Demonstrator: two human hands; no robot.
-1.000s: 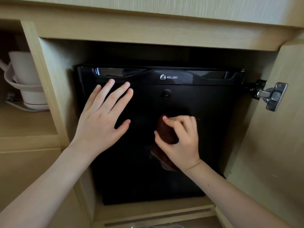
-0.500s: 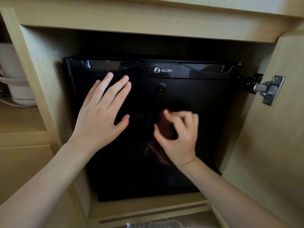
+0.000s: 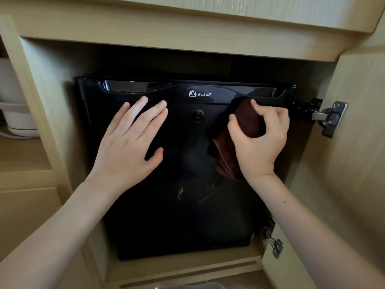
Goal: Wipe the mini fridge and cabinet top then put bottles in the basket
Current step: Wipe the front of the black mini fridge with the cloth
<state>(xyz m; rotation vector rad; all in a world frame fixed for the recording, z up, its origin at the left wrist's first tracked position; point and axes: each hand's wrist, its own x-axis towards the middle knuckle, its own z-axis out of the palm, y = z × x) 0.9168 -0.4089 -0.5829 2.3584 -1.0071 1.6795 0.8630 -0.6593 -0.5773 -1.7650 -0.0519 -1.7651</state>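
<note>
A black mini fridge point(image 3: 187, 215) with a WELLWAY logo sits inside a light wooden cabinet point(image 3: 166, 36). My left hand point(image 3: 129, 144) lies flat on the left side of the fridge door, fingers spread. My right hand point(image 3: 260, 140) grips a dark brown cloth point(image 3: 249, 119) and presses it against the door's upper right, just below the top trim. Part of the cloth hangs down below my palm. No basket shows in view.
The cabinet door point(image 3: 354, 163) stands open on the right, with a metal hinge point(image 3: 331, 118) near the top and another point(image 3: 275, 245) lower down. A white appliance point(image 3: 14, 113) sits on the shelf to the left. Clear plastic point(image 3: 187, 286) peeks in at the bottom edge.
My right hand has carried the cloth from the middle of the fridge door up and to the right, near the top trim. My left hand has stayed flat on the door.
</note>
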